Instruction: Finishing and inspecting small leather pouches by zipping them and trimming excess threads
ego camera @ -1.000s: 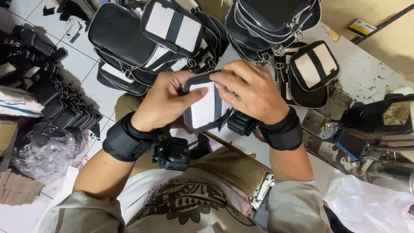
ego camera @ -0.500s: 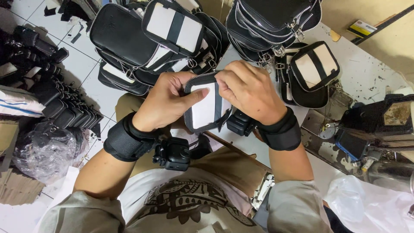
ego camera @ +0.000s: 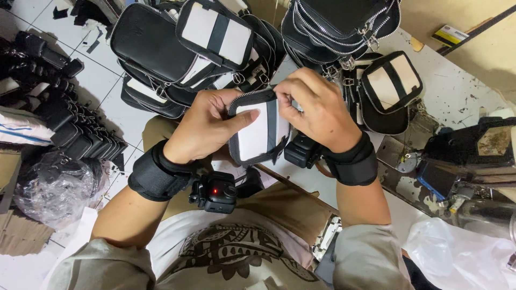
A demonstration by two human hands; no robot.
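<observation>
Black-and-white zippered pouch [ego camera: 259, 129], grey centre stripe

The floor [ego camera: 80, 70] is of pale square tiles, strewn at the upper left with dark offcuts [ego camera: 64, 12]. To the right stands a worn white worktable [ego camera: 457, 102], its top scuffed and spotted, and above it a tan wall [ego camera: 484, 48] or board, hard to tell which. Flattened brown cardboard [ego camera: 13, 236] lies at the lower left, under even, soft light.
</observation>
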